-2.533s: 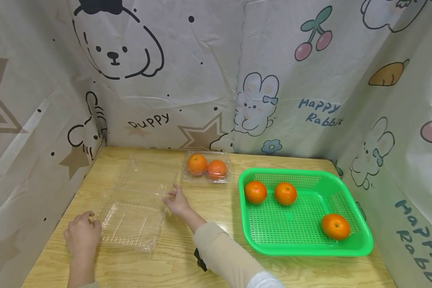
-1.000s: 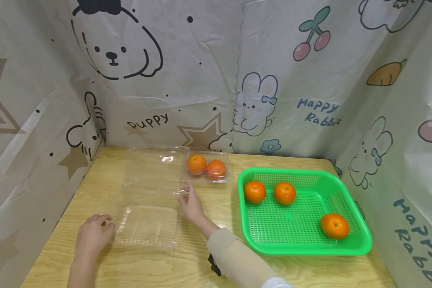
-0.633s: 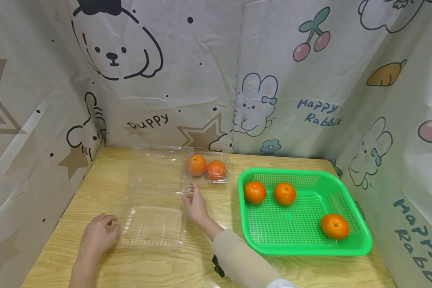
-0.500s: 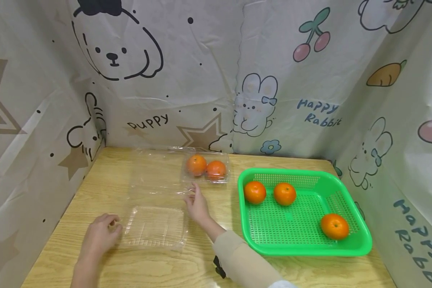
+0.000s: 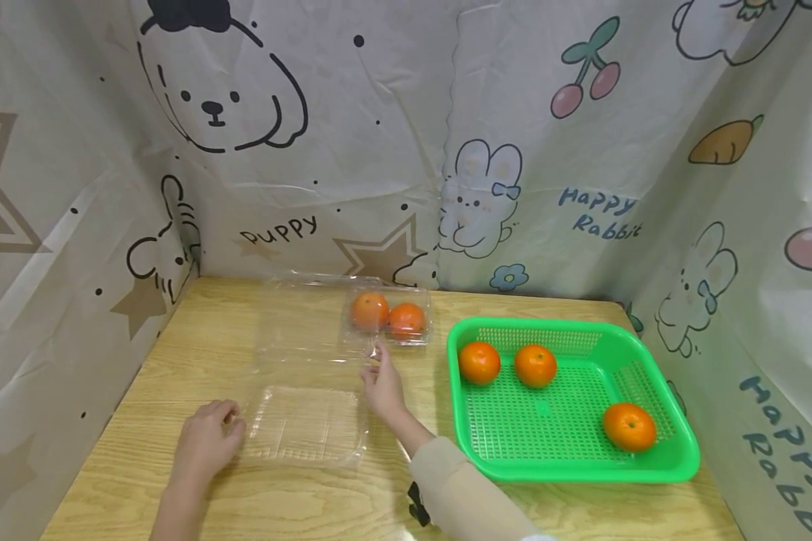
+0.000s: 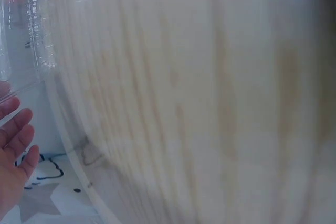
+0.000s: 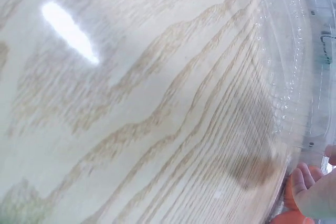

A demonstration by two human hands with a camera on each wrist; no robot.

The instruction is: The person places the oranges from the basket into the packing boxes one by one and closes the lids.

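Note:
An open, clear plastic clamshell box lies on the left part of the table, its lid folded back and raised behind the base. At the base's left edge my left hand holds the rim between thumb and fingers. My right hand pinches the right side near the lid's front corner. In the left wrist view the left hand's fingers show by the plastic edge. The right wrist view catches the right hand beside the clear plastic. No fruit is in this box.
Behind the lid's right end sits a smaller clear box with two orange fruits. A green plastic basket on the right holds three mandarin-like fruits. A patterned cloth walls the back and sides.
Both hands have moved right together with the open clamshell box, which has turned straighter. Its lid now overlaps the smaller box in the head view. The basket and fruits stay put.

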